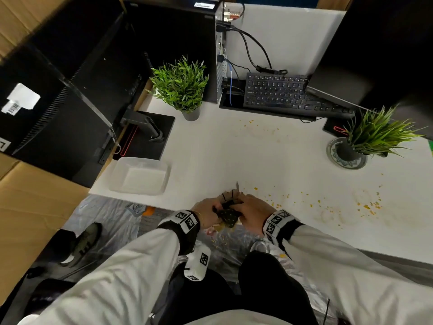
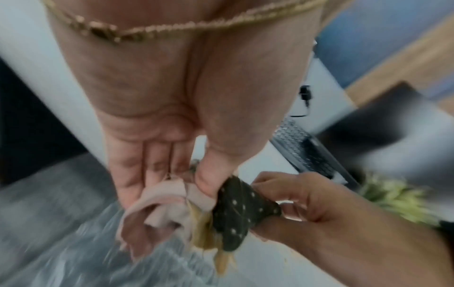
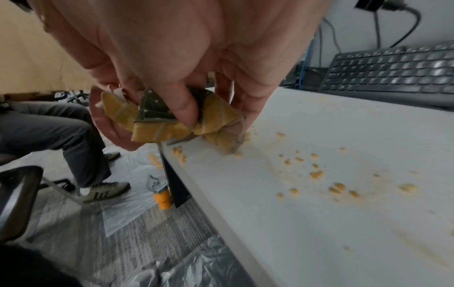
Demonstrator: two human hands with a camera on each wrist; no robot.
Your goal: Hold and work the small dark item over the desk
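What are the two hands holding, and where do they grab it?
Both hands hold one crumpled cloth. The right hand pinches its dark dotted part; the left hand grips the pink and yellow folds beside it.

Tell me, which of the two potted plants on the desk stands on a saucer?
The grassy plant at the right edge, in a dark pot on a patterned saucer. The leafier plant beside the computer tower stands in a pale pot directly on the desk.

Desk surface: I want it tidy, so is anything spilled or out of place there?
Yes. Orange-yellow crumbs lie scattered over the white desk near its front edge, with faint smeared rings beside them. More crumbs sit nearer the keyboard. Both hands, left hand and right hand, grip a bunched cloth at the desk edge.
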